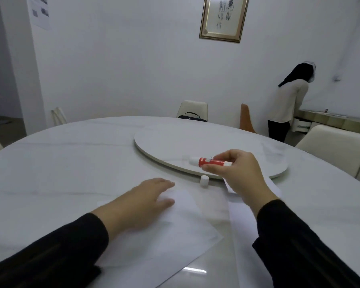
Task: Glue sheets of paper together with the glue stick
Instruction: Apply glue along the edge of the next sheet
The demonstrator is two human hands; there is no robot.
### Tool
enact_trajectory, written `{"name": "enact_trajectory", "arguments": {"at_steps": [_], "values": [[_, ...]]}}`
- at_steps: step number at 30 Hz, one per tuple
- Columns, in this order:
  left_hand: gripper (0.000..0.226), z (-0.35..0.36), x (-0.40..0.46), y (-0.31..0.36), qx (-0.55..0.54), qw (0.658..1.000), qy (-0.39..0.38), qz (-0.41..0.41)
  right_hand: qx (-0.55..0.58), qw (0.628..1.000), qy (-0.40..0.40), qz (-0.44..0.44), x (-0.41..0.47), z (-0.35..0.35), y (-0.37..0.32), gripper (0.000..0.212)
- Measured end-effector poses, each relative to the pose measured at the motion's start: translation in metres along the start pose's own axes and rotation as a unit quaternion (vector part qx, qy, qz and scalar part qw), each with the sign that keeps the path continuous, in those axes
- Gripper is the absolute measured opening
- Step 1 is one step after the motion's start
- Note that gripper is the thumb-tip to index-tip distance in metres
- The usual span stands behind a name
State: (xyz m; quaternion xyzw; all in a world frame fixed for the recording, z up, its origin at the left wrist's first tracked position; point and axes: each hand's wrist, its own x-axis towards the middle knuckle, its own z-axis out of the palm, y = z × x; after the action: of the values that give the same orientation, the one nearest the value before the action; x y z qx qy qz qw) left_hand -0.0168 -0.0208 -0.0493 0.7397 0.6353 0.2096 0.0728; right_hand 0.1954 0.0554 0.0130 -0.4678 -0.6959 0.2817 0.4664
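A red and white glue stick (208, 162) lies sideways in the air above the table, uncapped, its white tip pointing left. My right hand (240, 173) grips it between thumb and fingers. The white cap (204, 181) stands on the table just below it. A white sheet of paper (175, 231) lies in front of me, and my left hand (142, 201) rests flat on its far left part, fingers spread. A second white sheet (240, 221) lies to the right, partly under my right forearm.
The round white marble table (71, 163) carries a raised turntable (175, 142) just beyond the glue stick. Cream chairs (192, 109) and an orange chair (245, 119) stand around it. A person (287, 104) stands at a side counter at the far right.
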Motion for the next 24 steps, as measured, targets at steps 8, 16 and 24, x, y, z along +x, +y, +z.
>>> {"name": "enact_trajectory", "arguments": {"at_steps": [8,16,24], "values": [[0.059,0.027,-0.008,0.005,0.063,0.994,-0.092,0.010,0.154,0.985,-0.053,0.048,-0.025,0.034,0.019,0.023],[0.059,0.027,-0.006,0.008,0.079,0.991,-0.106,0.005,0.047,0.996,-0.076,0.008,-0.024,0.047,0.028,0.006],[0.059,0.029,-0.006,0.008,0.096,0.989,-0.114,0.004,0.025,0.992,-0.119,-0.017,-0.028,0.049,0.027,0.012]]}}
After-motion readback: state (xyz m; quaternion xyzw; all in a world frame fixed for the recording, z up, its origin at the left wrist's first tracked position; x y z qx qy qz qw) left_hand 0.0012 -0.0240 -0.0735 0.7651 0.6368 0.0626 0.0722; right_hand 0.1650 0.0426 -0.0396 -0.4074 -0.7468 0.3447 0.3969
